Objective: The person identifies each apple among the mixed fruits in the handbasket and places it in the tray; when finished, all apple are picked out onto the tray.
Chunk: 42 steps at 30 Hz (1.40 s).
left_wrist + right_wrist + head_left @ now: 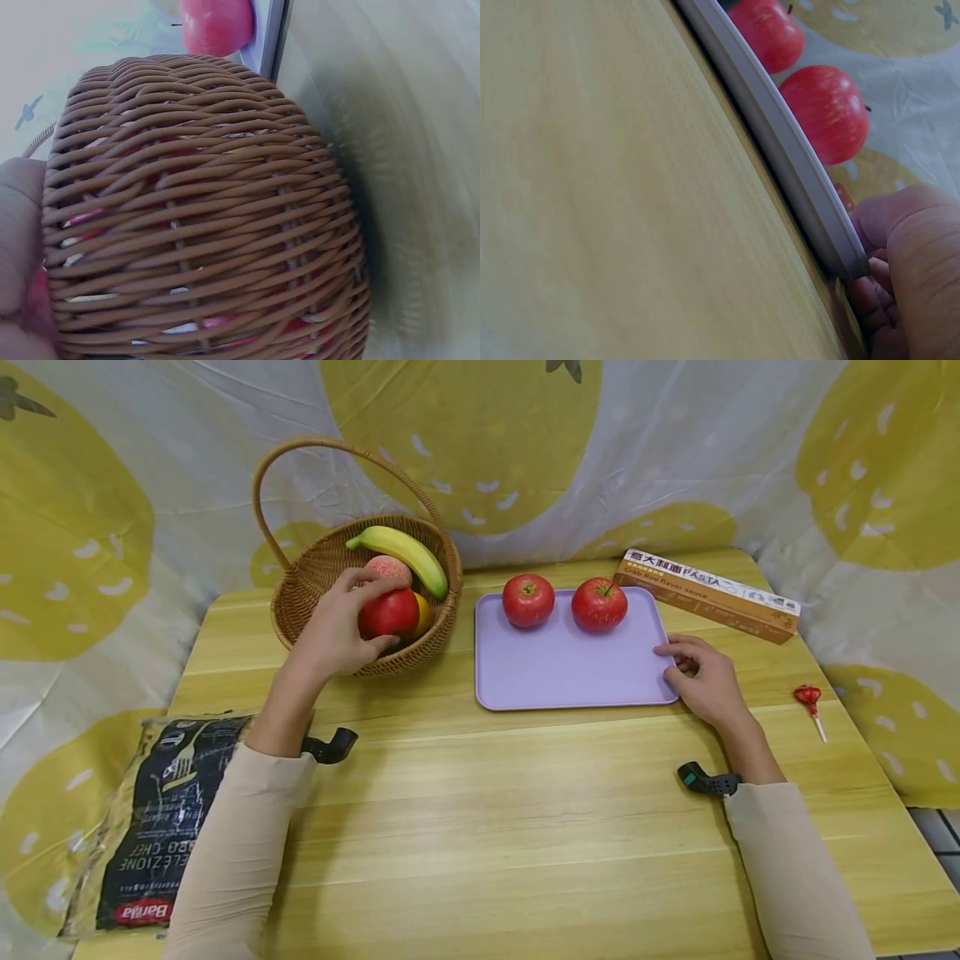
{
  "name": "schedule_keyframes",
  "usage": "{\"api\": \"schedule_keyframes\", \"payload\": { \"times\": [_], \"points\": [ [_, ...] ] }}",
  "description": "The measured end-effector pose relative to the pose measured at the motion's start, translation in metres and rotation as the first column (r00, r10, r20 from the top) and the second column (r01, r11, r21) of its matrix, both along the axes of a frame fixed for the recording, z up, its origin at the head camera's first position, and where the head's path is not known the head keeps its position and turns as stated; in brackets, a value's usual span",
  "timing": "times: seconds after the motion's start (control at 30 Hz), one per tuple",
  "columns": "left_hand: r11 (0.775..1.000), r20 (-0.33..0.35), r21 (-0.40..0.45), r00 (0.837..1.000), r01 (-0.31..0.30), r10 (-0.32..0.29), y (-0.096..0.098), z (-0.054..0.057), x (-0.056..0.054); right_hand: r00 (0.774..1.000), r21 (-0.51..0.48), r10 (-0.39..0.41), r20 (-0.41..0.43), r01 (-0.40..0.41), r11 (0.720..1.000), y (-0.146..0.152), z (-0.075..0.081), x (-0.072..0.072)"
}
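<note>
My left hand (341,622) reaches into the wicker basket (442,631) and grips a red apple (393,614), thumb on the near side and fingers over the top. Beside that apple lie a banana (405,553), a pinkish round fruit (388,568) and a partly hidden yellow fruit (423,614). In the left wrist view the basket's woven wall (202,210) covers most of the hand's work. My right hand (705,681) pinches the right rim of the lilac tray (573,672). Two red apples (528,601) (599,604) sit along the tray's back edge.
Behind the tray's right corner lies a pasta box (708,593). A red lollipop (808,697) is at the table's right side. Under my left forearm is a dark Barilla pasta bag (168,802). A fruit-print cloth (517,452) hangs behind the wooden table (487,827).
</note>
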<state>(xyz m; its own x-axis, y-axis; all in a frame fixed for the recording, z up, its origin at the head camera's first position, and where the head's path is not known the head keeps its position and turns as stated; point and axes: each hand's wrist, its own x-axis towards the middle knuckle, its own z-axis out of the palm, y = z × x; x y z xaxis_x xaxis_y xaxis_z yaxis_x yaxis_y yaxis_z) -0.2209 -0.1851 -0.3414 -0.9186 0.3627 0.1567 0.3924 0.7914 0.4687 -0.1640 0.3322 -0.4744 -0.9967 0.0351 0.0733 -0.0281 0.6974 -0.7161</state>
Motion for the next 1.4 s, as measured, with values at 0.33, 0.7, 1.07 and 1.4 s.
{"api": "schedule_keyframes", "payload": {
  "times": [0.33, 0.7, 1.07, 1.4],
  "points": [
    [0.992, 0.074, 0.069, 0.992, -0.106, 0.101, 0.003, -0.003, 0.001, 1.0, -0.002, 0.002, -0.006, -0.002, 1.0, 0.001, -0.002, -0.001],
    [0.989, 0.155, -0.003, 0.977, -0.15, 0.149, 0.01, -0.002, 0.0, 1.0, -0.004, 0.0, 0.007, 0.0, 1.0, 0.0, 0.0, 0.0],
    [0.985, 0.248, -0.118, 0.956, -0.129, 0.155, 0.013, 0.003, -0.002, 1.0, -0.001, 0.0, 0.003, 0.0, 1.0, 0.001, -0.003, -0.001],
    [0.977, 0.155, 0.017, 0.966, -0.214, 0.209, 0.009, 0.0, 0.0, 1.0, -0.002, -0.001, -0.001, 0.001, 1.0, 0.001, -0.002, 0.0]
  ]
}}
